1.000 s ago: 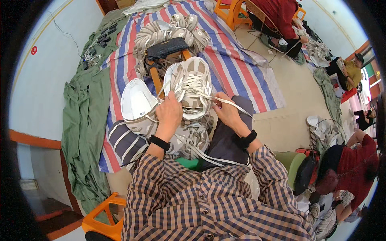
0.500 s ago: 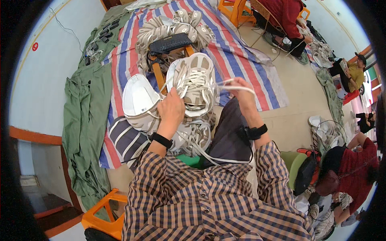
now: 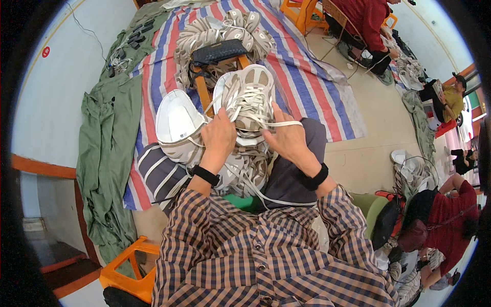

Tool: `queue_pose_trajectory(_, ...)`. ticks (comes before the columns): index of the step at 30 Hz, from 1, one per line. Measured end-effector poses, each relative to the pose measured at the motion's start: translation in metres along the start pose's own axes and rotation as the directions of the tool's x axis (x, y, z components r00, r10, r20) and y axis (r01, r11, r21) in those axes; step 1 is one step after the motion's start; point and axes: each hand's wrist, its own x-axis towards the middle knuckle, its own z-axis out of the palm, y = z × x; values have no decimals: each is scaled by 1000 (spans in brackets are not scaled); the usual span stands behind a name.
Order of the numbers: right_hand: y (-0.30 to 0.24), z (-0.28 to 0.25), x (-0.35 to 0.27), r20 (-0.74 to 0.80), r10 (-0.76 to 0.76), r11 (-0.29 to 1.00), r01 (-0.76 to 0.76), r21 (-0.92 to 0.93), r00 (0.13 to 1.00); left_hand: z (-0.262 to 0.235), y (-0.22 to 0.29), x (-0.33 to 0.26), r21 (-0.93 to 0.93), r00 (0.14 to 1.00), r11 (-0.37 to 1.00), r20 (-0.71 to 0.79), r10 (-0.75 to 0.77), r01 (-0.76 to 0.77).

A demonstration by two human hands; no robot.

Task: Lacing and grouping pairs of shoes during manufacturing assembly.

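Observation:
A beige and white sneaker [image 3: 257,92] with pale laces rests before me on a pile of similar shoes. My left hand [image 3: 219,134] is closed on the near left side of this sneaker, next to its opening. At the right side, my right hand [image 3: 287,139] pinches a flat white shoelace [image 3: 291,123], its fingers against the shoe's edge. The lace's loose end sticks out past the knuckles. To the left, a second sneaker [image 3: 176,122] shows its white inside. More sneakers [image 3: 251,174] with trailing laces lie between my knees, partly hidden by my hands.
A black woven purse [image 3: 220,52] lies on an orange stool frame [image 3: 203,94], beside a ring of bundled sneakers [image 3: 192,41]. A striped sheet [image 3: 327,112] covers the floor. An orange stool [image 3: 130,263] stands at lower left. Other people [image 3: 442,225] sit along the right.
My right hand has come in leftward and down to the sneaker's side, bringing the shoelace with it. My left hand stays at the shoe's left side.

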Motion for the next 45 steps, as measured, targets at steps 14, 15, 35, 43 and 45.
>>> queue_pose_trajectory(14, 30, -1, 19, 186, -11, 949, 69, -308, 983, -6, 16, -6, -74, 999, 997, 46, -21, 24)
queue_pose_trajectory(15, 28, -1, 16, 90, -95, 934, 120, -336, 991, -5, 15, -7, -66, 999, 998, 38, -18, 20)
queue_pose_trajectory(35, -50, -51, -50, 527, -451, 872, 230, 432, 720, 3, 7, -11, -76, 1000, 997, -23, 0, -2)
queue_pose_trajectory(43, 2, -28, 25, 16, 157, 871, -147, 469, 987, -9, 16, -9, -69, 994, 996, 99, -53, 60)
queue_pose_trajectory(45, 4, -18, 34, 26, 141, 876, -137, 462, 990, -11, 18, -8, -83, 990, 993, 122, -69, 79)
